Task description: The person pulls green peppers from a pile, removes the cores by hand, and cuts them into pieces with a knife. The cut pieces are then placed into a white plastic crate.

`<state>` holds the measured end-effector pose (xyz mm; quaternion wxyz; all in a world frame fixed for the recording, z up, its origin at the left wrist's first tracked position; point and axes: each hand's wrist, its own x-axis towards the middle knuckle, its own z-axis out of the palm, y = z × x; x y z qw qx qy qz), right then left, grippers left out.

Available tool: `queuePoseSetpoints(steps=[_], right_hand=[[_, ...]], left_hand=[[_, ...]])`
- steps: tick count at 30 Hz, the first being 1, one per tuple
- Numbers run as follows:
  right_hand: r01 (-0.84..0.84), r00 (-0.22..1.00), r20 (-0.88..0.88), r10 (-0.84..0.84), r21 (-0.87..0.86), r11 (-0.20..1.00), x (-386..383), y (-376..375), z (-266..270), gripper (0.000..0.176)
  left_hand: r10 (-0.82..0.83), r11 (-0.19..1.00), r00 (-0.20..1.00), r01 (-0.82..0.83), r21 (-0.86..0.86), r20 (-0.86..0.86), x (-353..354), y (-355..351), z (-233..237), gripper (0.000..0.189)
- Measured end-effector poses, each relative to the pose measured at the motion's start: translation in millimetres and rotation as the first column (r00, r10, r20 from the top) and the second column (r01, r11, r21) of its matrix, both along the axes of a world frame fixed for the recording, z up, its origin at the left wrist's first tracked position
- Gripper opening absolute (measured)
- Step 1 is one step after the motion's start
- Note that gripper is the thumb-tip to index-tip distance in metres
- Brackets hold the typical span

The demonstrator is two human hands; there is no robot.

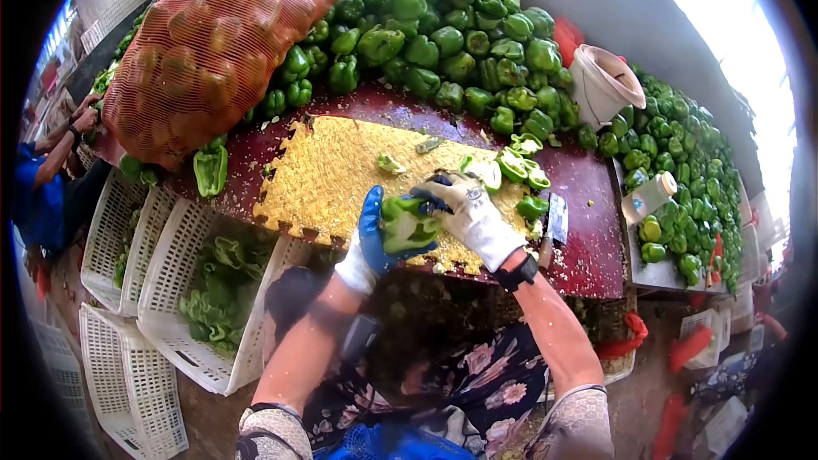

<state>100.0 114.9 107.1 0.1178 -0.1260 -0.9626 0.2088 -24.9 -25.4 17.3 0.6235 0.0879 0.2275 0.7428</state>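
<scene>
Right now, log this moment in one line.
left hand: holds pepper | right hand: on pepper top | under: mat | beside: crate | behind: pepper pile

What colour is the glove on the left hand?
Blue, with a white cuff; the left hand grips a green pepper. Head view shows it best.

Wore a blue glove (pixel 372 220) on left hand (pixel 375 238), white glove (pixel 477 223) on right hand (pixel 470 211), black wristwatch (pixel 517 273), pale patterned sleeves (pixel 581 419), dark floral clothing (pixel 490 375).

no readable text, bottle (pixel 648 196) label too small to read
</scene>
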Motion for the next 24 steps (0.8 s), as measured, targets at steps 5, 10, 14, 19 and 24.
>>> queuePoseSetpoints(steps=[5, 10, 14, 19, 24], right_hand=[[0.164, 0.912, -0.310, -0.267, -0.322, 0.932, 22, -28, 20, 0.037], [0.131, 0.952, -0.175, -0.249, -0.503, 0.854, 43, -62, -12, 0.050], [0.260, 0.957, 0.026, -0.290, -0.523, 0.811, 37, -65, -32, 0.061], [-0.069, 0.990, -0.119, -0.083, -0.890, 0.450, 41, -41, -43, 0.061], [0.213, 0.968, 0.240, -0.076, -0.622, 0.753, 46, -48, 7, 0.039]], left_hand=[[0.058, 0.976, 0.997, -0.068, 0.206, 0.053, 16, -2, 16, 0.054], [0.304, 0.949, 0.836, -0.227, 0.217, -0.457, 21, 3, -9, 0.054], [0.324, 0.930, 0.894, -0.241, 0.278, -0.309, 34, 4, 6, 0.056], [0.271, 0.920, 0.818, -0.066, 0.386, -0.507, 32, 0, 0, 0.057], [0.006, 0.991, 0.842, 0.066, 0.114, -0.540, 34, -5, 33, 0.055]])
